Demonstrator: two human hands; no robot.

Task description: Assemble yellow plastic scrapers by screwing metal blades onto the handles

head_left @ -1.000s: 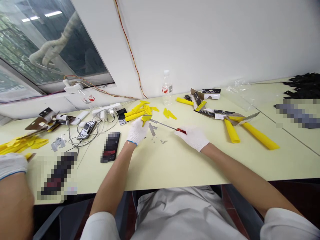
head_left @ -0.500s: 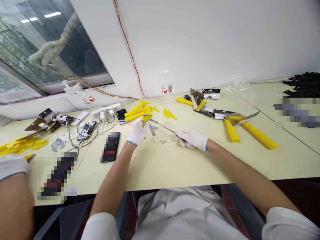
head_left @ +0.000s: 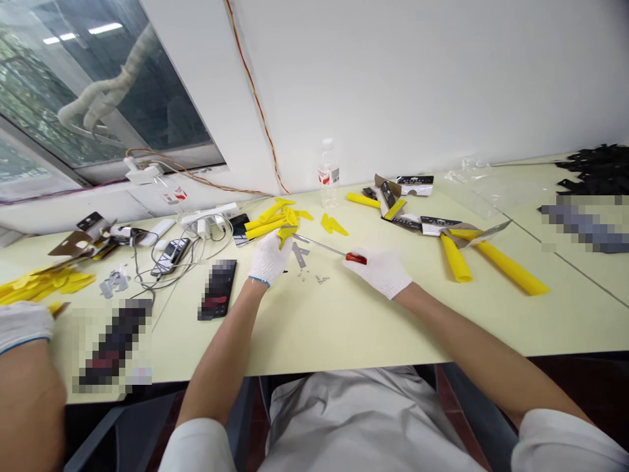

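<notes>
In a white glove, my left hand (head_left: 268, 257) is closed on a yellow plastic scraper head (head_left: 287, 232). My right hand (head_left: 379, 270), also gloved, grips the red handle of a screwdriver (head_left: 356, 258). Its long shaft points left, and the tip meets or nearly meets the yellow scraper head; the exact contact is too small to see. Flat metal blades (head_left: 299, 254) lie on the table just below that point. Small screws (head_left: 322, 279) are scattered between my hands. Behind my left hand is a pile of yellow plastic parts (head_left: 268, 223), with two loose yellow pieces (head_left: 334, 225) to its right.
Yellow-handled scrapers (head_left: 457, 259) and opened packaging (head_left: 439, 225) lie at the right. A water bottle (head_left: 329, 174) stands by the wall. Phones (head_left: 216, 290), cables and a power strip (head_left: 216, 213) occupy the left. At the far left is another person's gloved hand (head_left: 22, 324).
My right hand has rolled on the screwdriver, so more of the red handle and the back of the glove show. My left hand has hardly moved with the scraper head.
</notes>
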